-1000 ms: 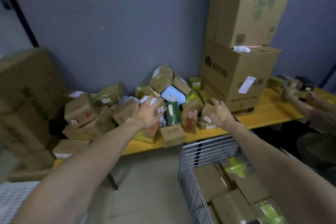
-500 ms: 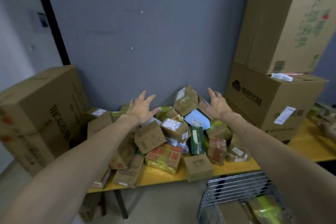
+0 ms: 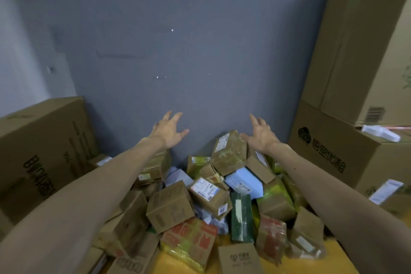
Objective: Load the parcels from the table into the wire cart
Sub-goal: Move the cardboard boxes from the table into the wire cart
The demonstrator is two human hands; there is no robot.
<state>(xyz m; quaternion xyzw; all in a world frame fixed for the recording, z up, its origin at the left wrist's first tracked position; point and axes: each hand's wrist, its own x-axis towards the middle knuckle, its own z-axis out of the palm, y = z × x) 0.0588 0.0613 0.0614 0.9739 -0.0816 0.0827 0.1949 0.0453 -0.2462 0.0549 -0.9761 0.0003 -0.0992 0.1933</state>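
A big cardboard box is sitting at 9 o'clock, and stacked big boxes are standing at 3 o'clock. The yellow table at 6 o'clock is holding a heap of parcels, so lots of loading is left. The wire cart is not showing now.

The left hand is reaching over the heap at 11 o'clock. The right hand is at 1 o'clock, just beside a taped parcel. Both are spreading wide open and holding nothing.

Half a second ago the cart was showing at 5 o'clock with parcels inside, and both hands were lower.
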